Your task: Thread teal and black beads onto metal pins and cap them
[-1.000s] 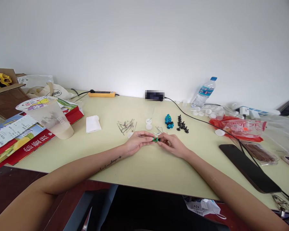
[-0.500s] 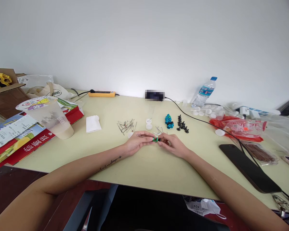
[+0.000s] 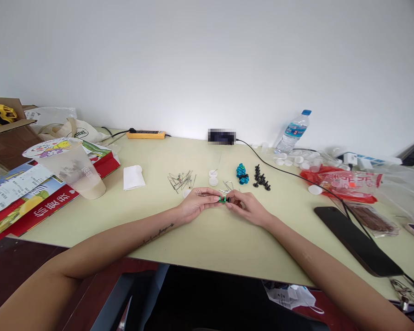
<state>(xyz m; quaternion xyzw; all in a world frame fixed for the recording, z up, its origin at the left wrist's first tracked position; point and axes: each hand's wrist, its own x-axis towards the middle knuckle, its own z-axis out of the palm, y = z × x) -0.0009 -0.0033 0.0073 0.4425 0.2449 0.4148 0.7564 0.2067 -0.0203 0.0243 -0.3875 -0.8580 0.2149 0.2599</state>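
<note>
Between my fingertips, at the middle of the table, is a small green ring-like part point(image 3: 222, 199). My left hand point(image 3: 197, 204) pinches its left side, with thin metal wire running along the fingers. My right hand point(image 3: 247, 207) closes on a small black piece point(image 3: 228, 200) against the green part's right end. Just beyond the hands lie bent metal wires point(image 3: 228, 186). A pile of thin metal pins point(image 3: 181, 180) is to the left. Shiny blue parts point(image 3: 242, 174) and black knob-like parts point(image 3: 261, 178) sit to the right, with small white cups point(image 3: 213, 178) between.
A lidded drink cup point(image 3: 79, 172) stands at left on a red printed box point(image 3: 44, 207). A folded tissue point(image 3: 134, 178) lies nearby. Against the wall are an orange power strip point(image 3: 146, 134) and a water bottle point(image 3: 294, 132). A black phone-like slab point(image 3: 355, 239) and cable point(image 3: 283, 169) are at right.
</note>
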